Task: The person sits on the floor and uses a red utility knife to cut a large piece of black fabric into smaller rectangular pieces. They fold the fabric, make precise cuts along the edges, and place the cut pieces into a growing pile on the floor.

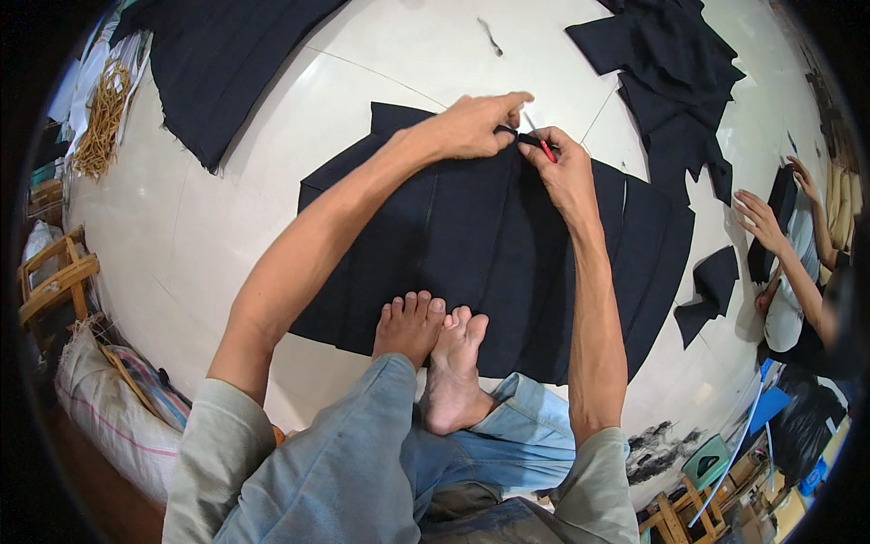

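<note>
A large dark cloth (471, 236) lies spread on the pale floor, with lengthwise seams or folds across it. At its far edge my left hand (476, 127) pinches the cloth between thumb and fingers, its index finger stretched out to the right. Just right of it, my right hand (566, 172) is closed around a small red-handled tool (547, 151) with a thin metal tip; its exact kind is unclear. The right fingertips also meet the cloth's edge, close to the left ones. My bare feet (408, 325) rest on the cloth's near part.
More dark cloth lies at the upper left (227, 63) and upper right (666, 63). A small dark scrap (711, 290) is on the right, near another person's hand (761, 222). A white sack (113, 408) and wooden frame (59, 281) stand left; yellow-brown cords (104, 122) hang above.
</note>
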`<move>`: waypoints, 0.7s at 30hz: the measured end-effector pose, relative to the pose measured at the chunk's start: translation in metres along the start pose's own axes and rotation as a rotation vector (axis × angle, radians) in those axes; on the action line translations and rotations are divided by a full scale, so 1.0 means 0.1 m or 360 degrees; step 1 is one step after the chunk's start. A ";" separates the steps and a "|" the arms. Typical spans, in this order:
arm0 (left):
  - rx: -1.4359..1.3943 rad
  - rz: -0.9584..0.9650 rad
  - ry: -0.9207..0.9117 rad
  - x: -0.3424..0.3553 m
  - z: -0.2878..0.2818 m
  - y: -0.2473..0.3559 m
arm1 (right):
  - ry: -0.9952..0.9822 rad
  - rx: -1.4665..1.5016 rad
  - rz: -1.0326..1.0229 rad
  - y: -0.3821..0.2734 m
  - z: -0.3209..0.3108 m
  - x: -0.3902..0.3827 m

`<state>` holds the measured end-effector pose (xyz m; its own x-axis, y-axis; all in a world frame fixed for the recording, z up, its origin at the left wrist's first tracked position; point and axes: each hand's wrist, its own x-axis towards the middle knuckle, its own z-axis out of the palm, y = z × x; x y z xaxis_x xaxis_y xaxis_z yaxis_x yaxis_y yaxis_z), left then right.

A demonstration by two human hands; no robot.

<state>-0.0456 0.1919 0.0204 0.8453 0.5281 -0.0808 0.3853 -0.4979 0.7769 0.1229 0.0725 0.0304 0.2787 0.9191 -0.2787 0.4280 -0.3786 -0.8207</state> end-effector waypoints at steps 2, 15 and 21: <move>0.0147 -0.0080 -0.0099 -0.06 0.04 0.09 | 0.0041 0.0371 0.0093 0.02 -0.02 -0.03; -0.0327 -0.0439 -0.0032 -0.06 -0.07 0.05 | 0.0364 0.0660 0.0217 0.25 0.20 0.00; -0.0372 -0.0423 -0.0006 -0.04 -0.01 0.03 | 0.0455 0.0381 0.0205 0.13 0.16 -0.02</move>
<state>-0.0487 0.1889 0.0242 0.7285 0.6154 -0.3011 0.4971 -0.1724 0.8504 0.1138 0.0675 0.0125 0.5599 0.7852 -0.2647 0.1703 -0.4217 -0.8906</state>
